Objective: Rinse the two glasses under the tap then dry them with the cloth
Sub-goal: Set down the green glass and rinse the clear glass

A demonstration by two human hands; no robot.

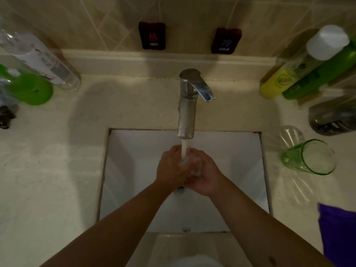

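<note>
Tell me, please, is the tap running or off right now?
Running: a stream of water falls from the tap onto the glass held in both hands.

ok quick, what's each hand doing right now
left hand: wrapped round the clear glass under the tap
right hand: gripping the same glass

The tap (187, 105) stands on the counter (48, 170) behind the sink (134, 151), its water stream (184, 151) falling onto a glass (195, 164) held between the left hand (170, 168) and right hand (205, 176) over the basin. Right of the sink a second glass (310, 157) sits on the counter, with a cloth (339, 228) nearer the person and bottles (300, 74) behind it. More bottles (38, 60) stand at the far left, and two wall switches (152, 35) sit behind the tap.
</note>
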